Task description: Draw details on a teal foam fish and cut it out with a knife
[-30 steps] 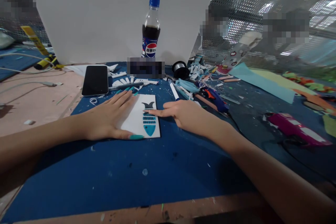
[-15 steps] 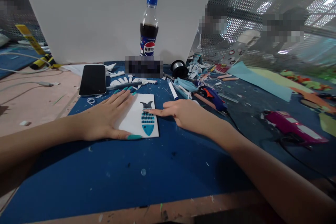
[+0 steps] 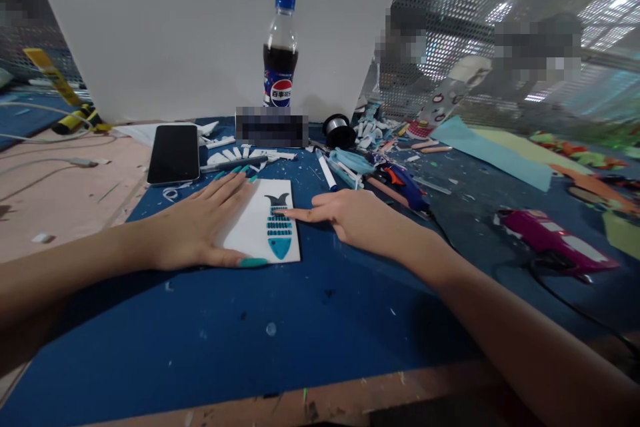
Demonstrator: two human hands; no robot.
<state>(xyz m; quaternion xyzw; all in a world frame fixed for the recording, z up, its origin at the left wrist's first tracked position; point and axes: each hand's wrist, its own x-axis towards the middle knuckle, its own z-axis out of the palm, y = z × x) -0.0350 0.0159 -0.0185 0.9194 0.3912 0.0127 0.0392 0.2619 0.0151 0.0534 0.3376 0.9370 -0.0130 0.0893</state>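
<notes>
The slim blue-black fish [image 3: 279, 227] lies lengthwise, head toward you, beside your left hand [image 3: 200, 225], spread on white card [image 3: 246, 233]; your half-open right hand's [image 3: 357, 217] forefinger touches it.

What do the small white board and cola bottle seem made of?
Small white board: probably foam board or card, matte, given its dull, flat face and straight edges. Cola bottle: likely clear plastic, glossy; dark drink shows through its wall.
</notes>
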